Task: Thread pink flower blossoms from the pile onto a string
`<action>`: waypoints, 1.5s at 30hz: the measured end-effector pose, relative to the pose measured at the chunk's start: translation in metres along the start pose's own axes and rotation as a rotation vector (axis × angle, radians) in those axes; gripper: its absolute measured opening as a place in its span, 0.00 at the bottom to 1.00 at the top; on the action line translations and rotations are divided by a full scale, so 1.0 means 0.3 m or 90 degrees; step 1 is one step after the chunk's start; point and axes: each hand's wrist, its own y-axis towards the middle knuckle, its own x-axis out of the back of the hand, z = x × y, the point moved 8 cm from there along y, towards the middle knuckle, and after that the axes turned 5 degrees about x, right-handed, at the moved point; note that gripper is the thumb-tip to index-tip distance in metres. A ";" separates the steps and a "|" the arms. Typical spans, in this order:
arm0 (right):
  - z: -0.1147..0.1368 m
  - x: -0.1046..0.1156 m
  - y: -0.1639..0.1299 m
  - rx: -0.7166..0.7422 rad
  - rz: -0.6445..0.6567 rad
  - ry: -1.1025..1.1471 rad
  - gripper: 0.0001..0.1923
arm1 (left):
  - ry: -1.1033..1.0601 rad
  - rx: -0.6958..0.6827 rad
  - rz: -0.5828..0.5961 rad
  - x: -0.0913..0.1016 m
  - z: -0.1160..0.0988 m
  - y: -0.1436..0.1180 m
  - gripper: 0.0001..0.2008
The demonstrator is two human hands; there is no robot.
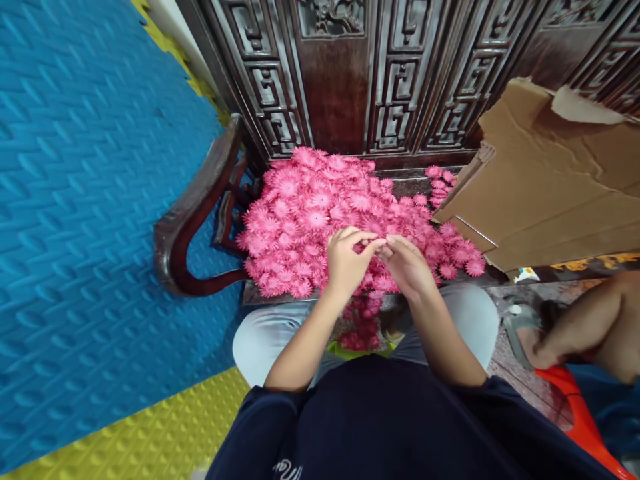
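Head view: left hand (pixel 347 262), right hand (pixel 407 267), both grips pinching one pink flower (pixel 380 244); pile (pixel 310 213) uncountable.

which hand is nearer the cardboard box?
Right. The right hand is over the pink flowers, on the side toward the cardboard box. The left hand meets it fingertip to fingertip but sits farther from the box, toward the wooden armrest.
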 end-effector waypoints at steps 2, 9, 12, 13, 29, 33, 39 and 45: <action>-0.006 0.003 -0.005 -0.011 -0.001 -0.018 0.06 | -0.050 0.015 0.015 0.000 0.010 0.003 0.03; -0.016 0.033 -0.011 -0.005 -0.007 -0.127 0.05 | -0.112 0.058 0.067 -0.003 0.035 -0.014 0.03; -0.010 0.043 -0.014 0.017 -0.012 -0.163 0.05 | -0.099 0.056 0.072 -0.001 0.031 -0.017 0.05; -0.009 0.044 -0.015 0.020 -0.011 -0.171 0.05 | -0.103 0.062 0.076 -0.002 0.034 -0.017 0.05; 0.036 0.139 0.019 0.033 -0.151 -0.008 0.11 | 0.088 0.041 -0.333 0.312 0.105 0.154 0.06; 0.031 0.125 0.013 0.021 -0.143 -0.014 0.10 | 0.139 0.059 -0.308 0.304 0.119 0.217 0.10; 0.010 0.074 0.006 -0.009 -0.106 -0.028 0.08 | -0.004 -0.032 0.006 0.053 0.016 0.088 0.06; -0.001 0.053 0.003 -0.027 -0.062 -0.058 0.07 | -0.019 -0.041 0.058 -0.022 -0.007 0.037 0.06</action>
